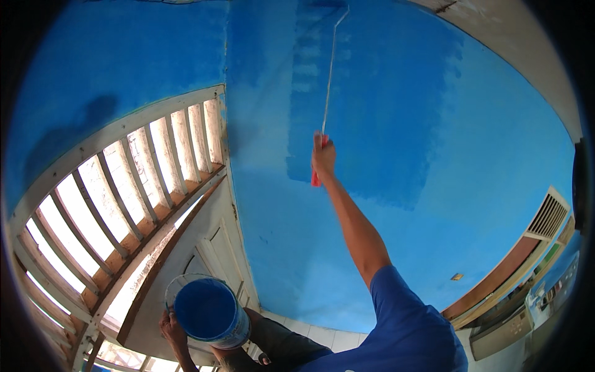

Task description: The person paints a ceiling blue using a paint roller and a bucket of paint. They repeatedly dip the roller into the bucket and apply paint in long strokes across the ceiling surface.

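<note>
My right hand is closed round the red grip of a paint roller, arm stretched up and forward. The roller's thin metal rod runs up to the top edge, where its head is hard to make out. Behind it, the light blue wall carries a large darker blue painted patch with ragged edges. Low on the left, my left hand grips a bucket at its side, near the wire handle. Blue paint shows inside the bucket, which tilts slightly toward me.
A slatted vent opening lets in bright light on the left, above a white panelled door that stands open. To the right is another doorway frame with a louvred top. White tiles run along the wall's foot.
</note>
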A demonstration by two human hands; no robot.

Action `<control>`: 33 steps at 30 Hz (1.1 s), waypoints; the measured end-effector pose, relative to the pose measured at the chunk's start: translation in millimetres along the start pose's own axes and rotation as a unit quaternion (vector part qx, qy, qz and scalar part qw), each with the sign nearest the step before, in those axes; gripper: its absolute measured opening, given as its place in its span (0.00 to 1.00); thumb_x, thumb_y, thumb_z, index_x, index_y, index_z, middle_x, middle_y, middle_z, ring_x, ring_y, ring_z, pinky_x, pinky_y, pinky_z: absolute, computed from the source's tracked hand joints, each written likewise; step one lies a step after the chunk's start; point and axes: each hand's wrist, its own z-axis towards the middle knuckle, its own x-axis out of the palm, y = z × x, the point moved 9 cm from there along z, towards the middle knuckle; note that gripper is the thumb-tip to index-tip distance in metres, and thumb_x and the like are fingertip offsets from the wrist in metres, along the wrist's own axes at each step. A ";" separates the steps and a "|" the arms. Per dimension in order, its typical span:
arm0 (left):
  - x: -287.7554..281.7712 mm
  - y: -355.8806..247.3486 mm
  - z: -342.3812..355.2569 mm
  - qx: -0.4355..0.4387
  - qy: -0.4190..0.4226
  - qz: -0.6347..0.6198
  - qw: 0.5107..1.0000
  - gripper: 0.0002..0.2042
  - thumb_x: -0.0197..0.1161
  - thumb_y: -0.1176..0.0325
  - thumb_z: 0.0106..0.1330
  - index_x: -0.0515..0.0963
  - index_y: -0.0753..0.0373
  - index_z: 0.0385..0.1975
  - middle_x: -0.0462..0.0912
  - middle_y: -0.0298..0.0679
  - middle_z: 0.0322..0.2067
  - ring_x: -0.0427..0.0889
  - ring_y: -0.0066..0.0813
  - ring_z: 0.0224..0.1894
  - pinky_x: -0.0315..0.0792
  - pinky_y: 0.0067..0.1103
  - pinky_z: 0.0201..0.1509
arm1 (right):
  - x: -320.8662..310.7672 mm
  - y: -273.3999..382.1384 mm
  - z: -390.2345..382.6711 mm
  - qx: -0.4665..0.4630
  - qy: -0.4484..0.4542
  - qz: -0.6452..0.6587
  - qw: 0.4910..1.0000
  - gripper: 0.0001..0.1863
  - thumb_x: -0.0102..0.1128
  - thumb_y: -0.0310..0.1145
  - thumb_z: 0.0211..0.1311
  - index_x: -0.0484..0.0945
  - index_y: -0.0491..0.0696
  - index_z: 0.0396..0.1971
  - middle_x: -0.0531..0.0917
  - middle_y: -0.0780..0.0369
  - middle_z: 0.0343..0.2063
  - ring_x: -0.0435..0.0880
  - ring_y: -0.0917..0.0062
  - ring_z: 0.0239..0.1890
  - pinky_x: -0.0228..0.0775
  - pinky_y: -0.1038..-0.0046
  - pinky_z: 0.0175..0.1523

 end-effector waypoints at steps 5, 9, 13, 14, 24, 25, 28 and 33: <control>4.4 -9.0 -3.0 -0.004 -0.006 -0.001 1.000 0.14 0.46 0.65 0.64 0.78 0.67 0.35 0.80 0.43 0.25 0.77 0.28 0.28 0.69 0.25 0.32 | 7.3 34.3 23.1 -0.042 -0.037 0.032 0.998 0.29 0.50 0.58 0.57 0.63 0.42 0.23 0.67 0.63 0.10 0.66 0.78 0.06 0.57 0.74 0.10; 0.2 -7.4 -6.6 -0.022 -0.020 -0.032 0.999 0.14 0.46 0.65 0.64 0.77 0.67 0.36 0.80 0.43 0.25 0.77 0.29 0.28 0.70 0.24 0.33 | 8.5 7.5 -23.6 -0.059 -0.033 0.057 0.996 0.30 0.49 0.58 0.56 0.65 0.40 0.24 0.71 0.59 0.13 0.71 0.72 0.13 0.61 0.70 0.16; 6.4 -3.8 -3.8 0.003 0.006 -0.035 0.999 0.14 0.46 0.65 0.64 0.77 0.68 0.36 0.80 0.42 0.25 0.77 0.29 0.28 0.70 0.25 0.33 | 2.3 7.7 -12.0 -0.009 -0.019 0.001 1.000 0.30 0.49 0.57 0.57 0.68 0.37 0.26 0.76 0.52 0.21 0.79 0.61 0.26 0.68 0.65 0.30; 4.2 -3.6 -3.0 0.004 0.008 -0.030 1.000 0.14 0.46 0.66 0.64 0.77 0.68 0.36 0.80 0.42 0.25 0.77 0.29 0.28 0.70 0.25 0.33 | 1.7 21.8 -3.9 -0.019 -0.019 0.004 1.000 0.30 0.49 0.57 0.57 0.68 0.37 0.26 0.77 0.52 0.21 0.79 0.62 0.26 0.68 0.65 0.30; -1.0 0.4 -6.8 0.010 -0.028 -0.007 1.000 0.15 0.47 0.63 0.63 0.77 0.69 0.36 0.80 0.43 0.25 0.78 0.30 0.28 0.69 0.26 0.33 | 19.5 13.8 -27.2 0.019 0.002 0.021 1.000 0.31 0.49 0.56 0.57 0.69 0.36 0.27 0.77 0.52 0.21 0.79 0.61 0.27 0.68 0.63 0.32; -0.5 -1.4 -7.3 0.013 -0.027 -0.004 1.000 0.15 0.47 0.63 0.63 0.77 0.69 0.36 0.80 0.43 0.25 0.78 0.30 0.28 0.69 0.26 0.33 | 17.1 17.6 -26.2 0.017 0.003 0.009 1.000 0.31 0.49 0.56 0.57 0.69 0.36 0.27 0.77 0.51 0.21 0.79 0.60 0.28 0.68 0.63 0.32; 3.6 -13.9 -9.1 0.005 -0.004 0.004 1.000 0.15 0.47 0.63 0.63 0.77 0.69 0.37 0.80 0.43 0.25 0.78 0.30 0.28 0.69 0.27 0.34 | 22.2 38.6 -1.7 0.011 0.011 0.013 1.000 0.31 0.49 0.56 0.57 0.69 0.35 0.27 0.77 0.51 0.21 0.78 0.59 0.27 0.68 0.63 0.33; -0.7 2.6 -4.5 -0.009 0.004 -0.011 1.000 0.15 0.46 0.64 0.63 0.76 0.69 0.37 0.80 0.43 0.25 0.77 0.30 0.28 0.69 0.27 0.34 | 43.5 70.4 15.3 -0.006 0.006 0.040 0.999 0.31 0.50 0.56 0.57 0.69 0.35 0.27 0.77 0.50 0.21 0.78 0.57 0.26 0.68 0.62 0.32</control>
